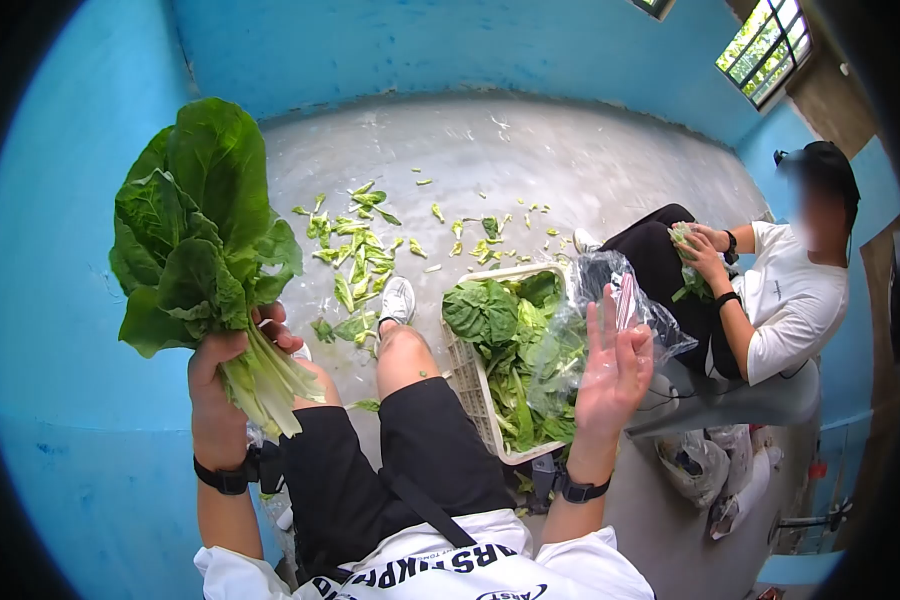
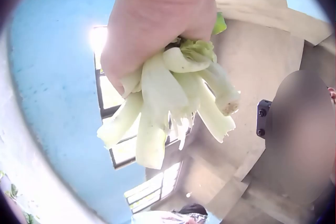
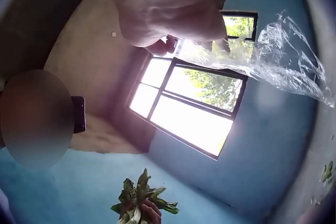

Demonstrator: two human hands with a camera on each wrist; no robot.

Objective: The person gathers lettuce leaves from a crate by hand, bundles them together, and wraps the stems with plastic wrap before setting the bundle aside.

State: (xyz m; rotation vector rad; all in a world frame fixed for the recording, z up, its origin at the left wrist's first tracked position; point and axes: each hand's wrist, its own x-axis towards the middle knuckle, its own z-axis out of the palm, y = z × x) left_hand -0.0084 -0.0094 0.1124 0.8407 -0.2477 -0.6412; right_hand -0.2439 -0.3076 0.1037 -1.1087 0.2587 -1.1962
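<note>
My left hand [image 1: 216, 385] grips a large bunch of leafy greens [image 1: 205, 240] by its stems, leaves pointing up. In the left wrist view, the pale cut stem ends [image 2: 157, 87] stick out below the fist. My right hand [image 1: 610, 385] is raised over the right side of a crate, pinching a thin clear plastic bag [image 1: 558, 355] with some fingers extended. In the right wrist view, the crumpled bag [image 3: 278, 58] trails out sideways from the fingers. The cream plastic crate [image 1: 467, 378] between the hands holds many more greens [image 1: 515, 340].
Trimmed leaves and stem pieces [image 1: 360, 250] lie scattered on the grey floor [image 1: 570, 150] ahead. Another person [image 1: 795, 310] sits at the right, holding greens. Filled plastic bags [image 1: 700, 465] stand on the floor at the lower right. A blue wall [image 1: 70, 330] runs along the left.
</note>
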